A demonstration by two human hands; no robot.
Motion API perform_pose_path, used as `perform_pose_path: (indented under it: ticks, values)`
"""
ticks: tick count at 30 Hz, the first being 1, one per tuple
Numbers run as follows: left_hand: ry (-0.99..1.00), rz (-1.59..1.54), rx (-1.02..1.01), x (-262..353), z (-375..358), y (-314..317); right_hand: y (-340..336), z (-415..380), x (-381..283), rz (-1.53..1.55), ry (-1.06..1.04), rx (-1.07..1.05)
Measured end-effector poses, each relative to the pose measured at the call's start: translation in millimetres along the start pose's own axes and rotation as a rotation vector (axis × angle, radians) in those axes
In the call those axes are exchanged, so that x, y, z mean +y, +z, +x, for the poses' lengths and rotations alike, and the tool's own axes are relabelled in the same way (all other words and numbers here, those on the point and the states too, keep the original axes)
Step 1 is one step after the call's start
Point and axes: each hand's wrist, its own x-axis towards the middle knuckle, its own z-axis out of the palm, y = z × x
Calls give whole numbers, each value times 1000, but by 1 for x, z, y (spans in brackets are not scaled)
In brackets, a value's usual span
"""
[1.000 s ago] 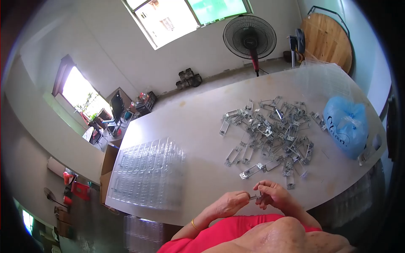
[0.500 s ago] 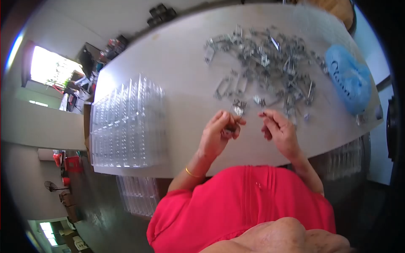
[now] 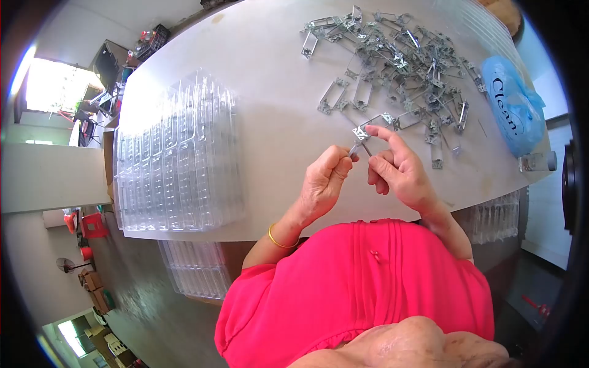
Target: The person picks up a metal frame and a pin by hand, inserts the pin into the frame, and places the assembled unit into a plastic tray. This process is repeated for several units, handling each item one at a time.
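My left hand [image 3: 326, 176] is closed in a pinch around a small metal bracket [image 3: 361, 134], which points up and away from the fingertips. My right hand [image 3: 402, 170] is beside it, index finger stretched out with its tip at the bracket's far end. The right thumb is apart from that finger, and the other fingers are curled under. Part of the bracket is hidden by the left fingers. Just beyond lies a heap of similar silvery metal brackets [image 3: 399, 61], long narrow frames with plates at their ends.
A stack of clear plastic trays [image 3: 178, 159] stands on the left of the white table [image 3: 270, 80]. At the right are a blue plastic bag [image 3: 514, 110] and a clear container [image 3: 537, 162]. More clear trays are below the table edge on both sides.
My hands have come closer together and the right index finger has stretched out to the bracket. The bracket in my left hand shows more plainly. The view has shifted slightly.
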Motion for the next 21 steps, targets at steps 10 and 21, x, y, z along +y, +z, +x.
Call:
perform_pose_path:
  ticks: [10, 21]
  values:
    - [184, 406, -195, -4, -2, -11, -14, 7, 17, 93, 82, -126]
    - [137, 423, -414, 9, -5, -24, -45, 11, 38, 560, 281, -600]
